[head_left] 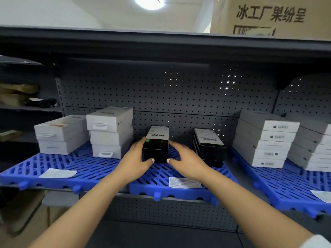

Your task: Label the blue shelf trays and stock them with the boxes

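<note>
A stack of black boxes [156, 145] with a white barcode label on top stands on the middle blue tray [161, 189]. My left hand [135, 159] grips its left side and my right hand [186, 158] grips its right side, thumbs at the front lower corners. A second black stack [209, 145] stands just to the right on the same tray. A paper label [184, 182] lies on this tray's front edge. White boxes [109, 131] are stacked on the left blue tray [35, 172], which carries a label [57, 173]. More white boxes [265, 140] fill the right blue tray [286, 187].
A grey pegboard [179, 90] backs the shelf. The shelf above [161, 43] hangs low and bears a large cardboard carton [268, 15]. A side shelf at the left holds brown packages [16, 93]. Another label [322, 195] lies on the right tray's front.
</note>
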`<state>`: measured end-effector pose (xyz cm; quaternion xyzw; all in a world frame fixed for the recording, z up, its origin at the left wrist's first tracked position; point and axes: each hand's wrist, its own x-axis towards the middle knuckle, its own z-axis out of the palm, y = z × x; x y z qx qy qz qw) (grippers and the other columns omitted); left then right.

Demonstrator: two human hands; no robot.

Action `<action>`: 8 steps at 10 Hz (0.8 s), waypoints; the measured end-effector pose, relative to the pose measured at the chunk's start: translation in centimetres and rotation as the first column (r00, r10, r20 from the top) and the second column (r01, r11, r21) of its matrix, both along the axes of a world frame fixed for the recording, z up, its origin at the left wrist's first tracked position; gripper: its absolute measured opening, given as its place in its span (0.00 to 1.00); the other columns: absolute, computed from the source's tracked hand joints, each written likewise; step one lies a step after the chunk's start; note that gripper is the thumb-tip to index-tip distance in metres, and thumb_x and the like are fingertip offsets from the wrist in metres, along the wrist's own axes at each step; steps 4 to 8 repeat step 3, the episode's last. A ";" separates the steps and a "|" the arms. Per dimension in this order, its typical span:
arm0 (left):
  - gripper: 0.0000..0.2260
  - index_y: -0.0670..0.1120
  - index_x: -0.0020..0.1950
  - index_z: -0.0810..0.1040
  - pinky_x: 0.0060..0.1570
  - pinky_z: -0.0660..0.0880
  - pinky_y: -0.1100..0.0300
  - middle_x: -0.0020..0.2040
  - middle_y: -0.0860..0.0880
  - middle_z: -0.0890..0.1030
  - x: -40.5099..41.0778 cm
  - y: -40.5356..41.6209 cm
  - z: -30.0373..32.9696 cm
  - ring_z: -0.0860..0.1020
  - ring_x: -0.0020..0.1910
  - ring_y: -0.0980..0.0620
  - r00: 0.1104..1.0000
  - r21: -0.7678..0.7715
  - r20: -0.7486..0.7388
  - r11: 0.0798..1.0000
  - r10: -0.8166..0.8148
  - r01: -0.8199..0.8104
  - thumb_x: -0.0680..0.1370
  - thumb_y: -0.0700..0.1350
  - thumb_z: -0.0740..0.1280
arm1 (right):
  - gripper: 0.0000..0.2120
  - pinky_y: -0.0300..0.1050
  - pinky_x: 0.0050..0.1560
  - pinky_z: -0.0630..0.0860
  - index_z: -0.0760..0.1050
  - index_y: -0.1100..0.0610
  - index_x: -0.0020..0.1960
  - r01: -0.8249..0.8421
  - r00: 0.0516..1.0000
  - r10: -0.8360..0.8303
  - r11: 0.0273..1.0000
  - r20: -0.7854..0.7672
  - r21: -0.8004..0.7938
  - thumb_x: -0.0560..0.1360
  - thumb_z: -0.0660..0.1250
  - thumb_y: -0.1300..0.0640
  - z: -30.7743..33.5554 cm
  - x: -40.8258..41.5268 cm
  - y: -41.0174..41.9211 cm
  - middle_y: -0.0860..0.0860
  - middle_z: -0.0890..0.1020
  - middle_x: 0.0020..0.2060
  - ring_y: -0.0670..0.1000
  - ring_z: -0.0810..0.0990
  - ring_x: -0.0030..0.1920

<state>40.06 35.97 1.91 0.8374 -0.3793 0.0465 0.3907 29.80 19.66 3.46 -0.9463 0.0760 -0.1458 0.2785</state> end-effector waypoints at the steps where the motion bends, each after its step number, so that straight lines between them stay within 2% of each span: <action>1: 0.38 0.50 0.78 0.47 0.65 0.61 0.64 0.74 0.50 0.62 0.4 -0.3 -0.6 0.64 0.71 0.53 0.998 -0.031 -0.050 0.999 -0.046 0.044 0.76 0.45 0.68 | 0.33 0.38 0.67 0.55 0.51 0.49 0.77 0.004 1.000 -0.004 1.000 -0.014 -0.003 0.77 0.64 0.51 -0.4 0.0 0.0 0.51 0.58 0.75 0.50 0.58 0.73; 2: 0.40 0.48 0.78 0.43 0.67 0.60 0.62 0.76 0.50 0.59 0.3 -0.2 -0.8 0.61 0.73 0.52 0.996 -0.021 -0.087 0.999 -0.033 0.031 0.76 0.45 0.68 | 0.32 0.36 0.65 0.55 0.51 0.49 0.76 -0.010 1.000 0.010 1.000 0.007 -0.012 0.77 0.63 0.52 0.2 -1.5 0.6 0.50 0.59 0.74 0.50 0.59 0.73; 3: 0.38 0.48 0.78 0.45 0.70 0.60 0.56 0.77 0.48 0.57 0.0 0.2 -0.3 0.59 0.74 0.50 0.997 -0.032 -0.058 0.998 0.045 -0.047 0.77 0.50 0.67 | 0.31 0.39 0.67 0.58 0.53 0.48 0.76 0.005 0.995 -0.004 1.000 0.101 -0.010 0.77 0.63 0.51 1.7 -4.1 0.4 0.49 0.60 0.74 0.48 0.66 0.66; 8: 0.38 0.48 0.78 0.45 0.70 0.60 0.56 0.77 0.48 0.57 0.0 0.2 -0.3 0.59 0.74 0.50 0.997 -0.032 -0.058 0.998 0.045 -0.047 0.77 0.50 0.67 | 0.31 0.39 0.67 0.58 0.53 0.48 0.76 0.005 0.995 -0.004 1.000 0.101 -0.010 0.77 0.63 0.51 1.7 -4.1 0.4 0.49 0.60 0.74 0.48 0.66 0.66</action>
